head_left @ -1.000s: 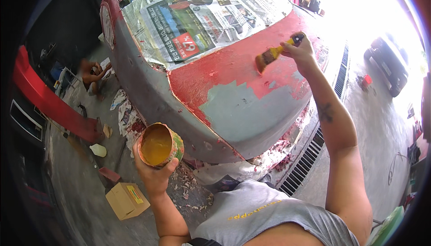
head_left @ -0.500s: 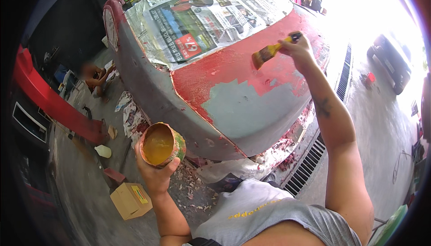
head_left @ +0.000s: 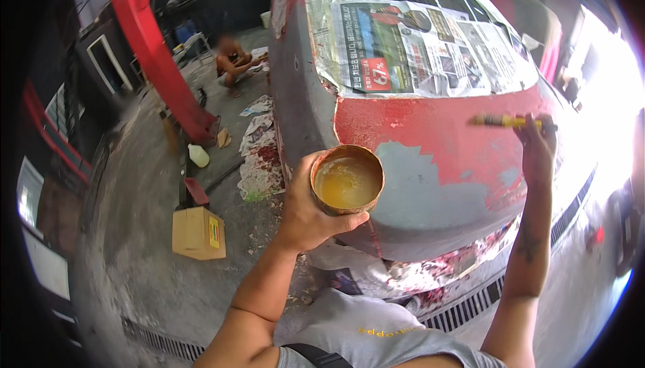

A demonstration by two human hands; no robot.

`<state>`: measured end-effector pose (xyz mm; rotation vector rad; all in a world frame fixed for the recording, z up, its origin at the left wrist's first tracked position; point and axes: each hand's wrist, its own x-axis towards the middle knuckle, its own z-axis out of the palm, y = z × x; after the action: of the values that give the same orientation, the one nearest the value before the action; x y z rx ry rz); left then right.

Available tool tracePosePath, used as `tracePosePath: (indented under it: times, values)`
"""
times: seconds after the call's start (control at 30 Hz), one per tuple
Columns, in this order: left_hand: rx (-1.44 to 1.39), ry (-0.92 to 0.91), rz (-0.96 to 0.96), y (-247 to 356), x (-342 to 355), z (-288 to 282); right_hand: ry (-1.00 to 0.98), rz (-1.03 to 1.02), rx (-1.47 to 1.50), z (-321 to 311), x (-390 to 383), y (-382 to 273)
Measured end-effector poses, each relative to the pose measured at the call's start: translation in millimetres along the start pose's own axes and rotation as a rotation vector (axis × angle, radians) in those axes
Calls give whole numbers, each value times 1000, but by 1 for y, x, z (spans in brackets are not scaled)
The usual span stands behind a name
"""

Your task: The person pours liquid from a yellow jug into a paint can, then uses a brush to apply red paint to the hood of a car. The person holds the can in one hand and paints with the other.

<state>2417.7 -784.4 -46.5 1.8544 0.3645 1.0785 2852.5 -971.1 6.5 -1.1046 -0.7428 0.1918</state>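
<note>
My left hand point(head_left: 306, 217) is wrapped round a can point(head_left: 348, 210) held up in front of the car, its open top showing yellowish liquid inside. In my right hand point(head_left: 539, 143) is a paintbrush point(head_left: 504, 121) with a yellow handle, its bristles pointing left and blurred by motion. The brush is over the right part of the car panel point(head_left: 416, 123); whether the bristles touch it I cannot tell. Red paint covers the panel's upper part with a ragged edge, and grey surface shows below. Newspaper point(head_left: 430, 52) masks the glass above the panel.
A cardboard box point(head_left: 199, 233), a pale jug point(head_left: 198, 155) and stained paper point(head_left: 259, 143) lie on the floor at left. A red post point(head_left: 158, 52) rises behind them. Another person point(head_left: 234, 65) crouches beyond the car's left side. A drain grate point(head_left: 463, 311) runs along the floor below the car.
The view has swung left, so the car appears farther right. The can has come nearer the panel and shows more of its inside. The brush has turned nearly level.
</note>
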Motion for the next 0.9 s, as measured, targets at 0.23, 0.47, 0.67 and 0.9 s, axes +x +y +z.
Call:
tracePosePath:
  times: [0.23, 0.47, 0.67, 0.9]
  values:
    - [1, 135, -37, 34, -11, 96, -24, -11, -36, -83, -8, -1]
    - [82, 187, -71, 62, -16, 170, -158, 95, 435, -113, -8, -30]
    - [206, 143, -20, 70, -6, 215, -615, -74, 192, -91, -22, -95]
    - [338, 73, 61, 74, 4, 254, -890, -263, -295, -31, -27, -136]
